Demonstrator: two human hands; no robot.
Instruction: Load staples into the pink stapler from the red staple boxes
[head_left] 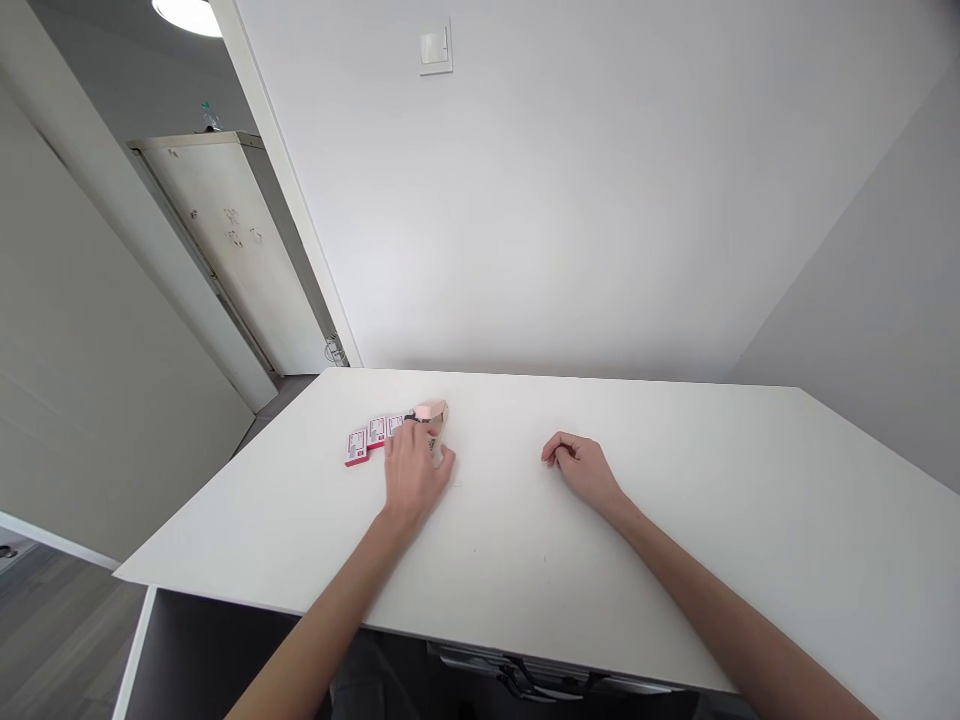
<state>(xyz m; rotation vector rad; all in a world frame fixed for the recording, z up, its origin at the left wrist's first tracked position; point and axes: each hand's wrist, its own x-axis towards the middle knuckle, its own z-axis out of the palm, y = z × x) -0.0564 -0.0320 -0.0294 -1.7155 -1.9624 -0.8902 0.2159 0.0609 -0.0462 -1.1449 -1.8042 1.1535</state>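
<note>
My left hand (413, 468) lies over a small cluster at the table's left rear, its fingers reaching forward and the thumb spread apart. Beneath and just beyond the fingers is a pale pink-topped item (430, 409) with a beige side, mostly covered, so its kind cannot be told. Left of the hand, small red-and-white boxes stand in a slanting row: one box (357, 446) nearest me, another box (376, 431) behind it, and a third box (395, 425) partly behind my fingers. My right hand (583, 468) rests on the tabletop, fingers curled in a loose fist, with nothing visible in it.
The white tabletop (495, 540) meets a plain wall (562, 200) carrying a light switch (434, 47). An open doorway at left shows a worn white cabinet (232, 240) with a bottle (211, 117) on top. Dark open space lies below the table's front edge.
</note>
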